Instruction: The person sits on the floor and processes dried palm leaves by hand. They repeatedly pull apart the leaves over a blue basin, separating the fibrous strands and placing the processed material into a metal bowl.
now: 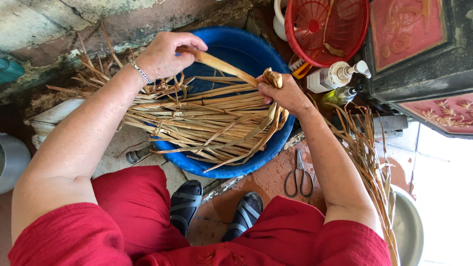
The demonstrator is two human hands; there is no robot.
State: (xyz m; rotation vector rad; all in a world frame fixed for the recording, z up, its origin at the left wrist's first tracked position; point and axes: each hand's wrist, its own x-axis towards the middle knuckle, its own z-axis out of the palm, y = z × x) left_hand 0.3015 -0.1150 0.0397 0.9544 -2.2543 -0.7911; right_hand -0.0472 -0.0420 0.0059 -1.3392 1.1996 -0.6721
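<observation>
Red-clothed knees (148,216) and dark sandals (186,203), nearest the viewer, frame the scene.
Blue basin (236,167), centre, on the floor: carries the bundle across its rim.
Bundle of dried leaf strips (197,120): lies over the basin, fanned leftward.
Red plastic basket (327,29), far right; loose strips (369,162) at right; pump bottles (335,76) beside the basket.
Left hand (165,54): grip closed on one broad strip (221,66), drawn taut.
Right hand (286,93): grip closed tight around the bundle's gathered end.
Scissors (298,176), near right, lying on the wet floor.
Risk, as judged: a brittle strip may snap under tension, or the gathered end may slip loose.
</observation>
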